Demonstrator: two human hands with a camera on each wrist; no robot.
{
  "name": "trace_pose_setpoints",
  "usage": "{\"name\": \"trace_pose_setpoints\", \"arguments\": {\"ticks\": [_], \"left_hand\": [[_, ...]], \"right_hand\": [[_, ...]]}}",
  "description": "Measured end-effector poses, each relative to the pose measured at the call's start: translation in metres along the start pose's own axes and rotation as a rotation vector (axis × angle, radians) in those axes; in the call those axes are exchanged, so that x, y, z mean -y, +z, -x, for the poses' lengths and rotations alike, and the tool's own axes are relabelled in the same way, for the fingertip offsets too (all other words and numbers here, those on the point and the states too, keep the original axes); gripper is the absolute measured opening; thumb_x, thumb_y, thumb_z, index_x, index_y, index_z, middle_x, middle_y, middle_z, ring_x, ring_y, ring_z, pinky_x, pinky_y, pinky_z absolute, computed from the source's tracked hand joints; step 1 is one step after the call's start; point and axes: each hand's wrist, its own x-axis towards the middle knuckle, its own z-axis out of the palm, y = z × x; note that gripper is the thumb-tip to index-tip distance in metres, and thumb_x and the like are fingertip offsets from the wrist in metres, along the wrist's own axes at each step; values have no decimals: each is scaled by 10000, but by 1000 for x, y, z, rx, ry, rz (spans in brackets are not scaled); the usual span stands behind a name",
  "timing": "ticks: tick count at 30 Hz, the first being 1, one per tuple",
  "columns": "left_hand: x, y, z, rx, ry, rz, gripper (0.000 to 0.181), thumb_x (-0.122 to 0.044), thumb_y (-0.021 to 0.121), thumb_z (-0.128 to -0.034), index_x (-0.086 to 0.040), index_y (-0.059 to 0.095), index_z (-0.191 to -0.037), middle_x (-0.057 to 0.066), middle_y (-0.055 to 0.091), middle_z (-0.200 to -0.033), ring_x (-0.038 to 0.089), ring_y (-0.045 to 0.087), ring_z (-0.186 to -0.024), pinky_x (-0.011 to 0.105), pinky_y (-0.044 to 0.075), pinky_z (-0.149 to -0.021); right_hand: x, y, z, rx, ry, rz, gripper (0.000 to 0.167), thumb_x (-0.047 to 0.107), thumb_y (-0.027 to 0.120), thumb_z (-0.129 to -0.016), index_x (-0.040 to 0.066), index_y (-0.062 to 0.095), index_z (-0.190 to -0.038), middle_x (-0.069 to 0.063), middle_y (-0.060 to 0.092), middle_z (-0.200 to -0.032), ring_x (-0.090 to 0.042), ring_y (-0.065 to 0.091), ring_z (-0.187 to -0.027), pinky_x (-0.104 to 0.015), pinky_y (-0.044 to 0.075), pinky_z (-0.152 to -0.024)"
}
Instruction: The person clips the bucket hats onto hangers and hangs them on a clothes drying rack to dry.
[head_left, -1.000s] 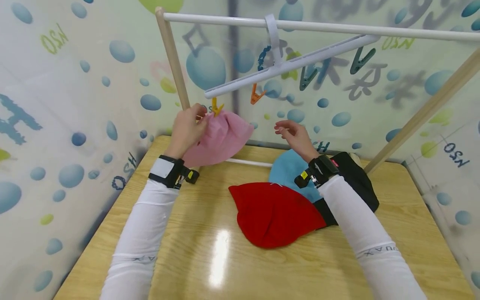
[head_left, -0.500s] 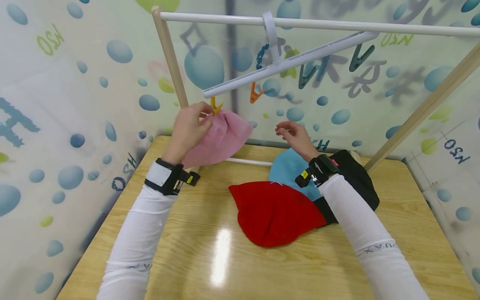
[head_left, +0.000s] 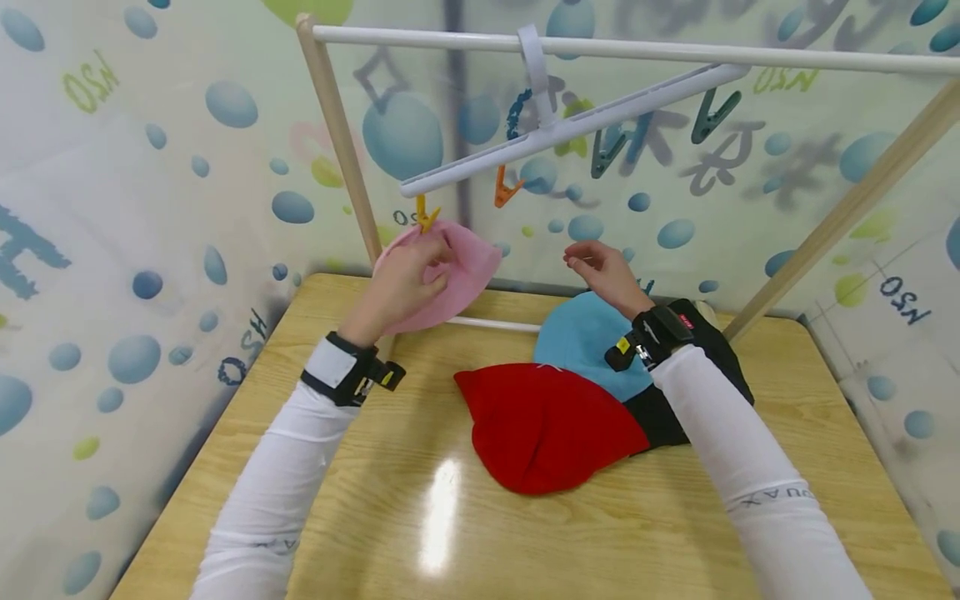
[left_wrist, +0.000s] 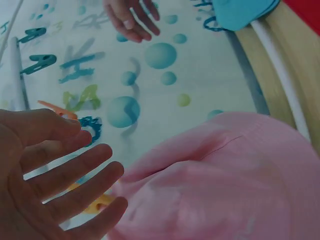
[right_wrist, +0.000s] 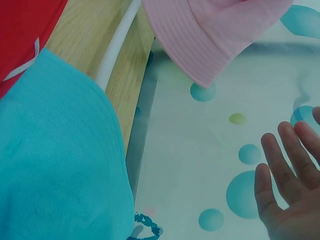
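Note:
A pink bucket hat (head_left: 478,265) hangs from a yellow clip (head_left: 426,218) at the low left end of a tilted white hanger (head_left: 570,127). My left hand (head_left: 405,279) is in front of the hat, covering part of it. In the left wrist view the fingers of the left hand (left_wrist: 60,180) are spread and hold nothing, with the yellow clip partly hidden behind them. My right hand (head_left: 606,271) hovers above a light blue hat (head_left: 573,337), fingers loosely bent and holding nothing. The right wrist view shows that hand (right_wrist: 295,185) apart from both hats.
A red hat (head_left: 551,429) and a black hat (head_left: 712,358) lie on the wooden table (head_left: 375,500) with the blue one. An orange clip (head_left: 506,192) and two dark green clips hang from the hanger. A rack (head_left: 420,37) with wooden posts carries it.
My left hand has left the yellow clip's side and moved right and down, across the front of the pink hat. My right hand has shifted slightly to the right.

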Motion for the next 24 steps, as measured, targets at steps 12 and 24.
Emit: {"name": "trace_pose_setpoints", "arguments": {"ticks": [12, 24], "left_hand": [[5, 44, 13, 187, 84, 82, 190, -14, 656, -862, 42, 640, -1043, 147, 676, -965, 261, 634, -844, 385, 506, -812], [-3, 103, 38, 433, 146, 80, 227, -42, 680, -871, 8, 654, -1091, 115, 674, -1046, 266, 628, -982, 364, 484, -879]], "right_hand": [[-9, -11, 0, -14, -4, 55, 342, 172, 510, -1007, -39, 521, -1275, -207, 556, -1267, -352, 531, -1141, -348, 467, -866], [-15, -7, 3, 5, 30, 54, 340, 119, 482, -1015, -68, 487, -1299, -249, 508, -1304, -400, 488, -1173, -496, 418, -969]]}}
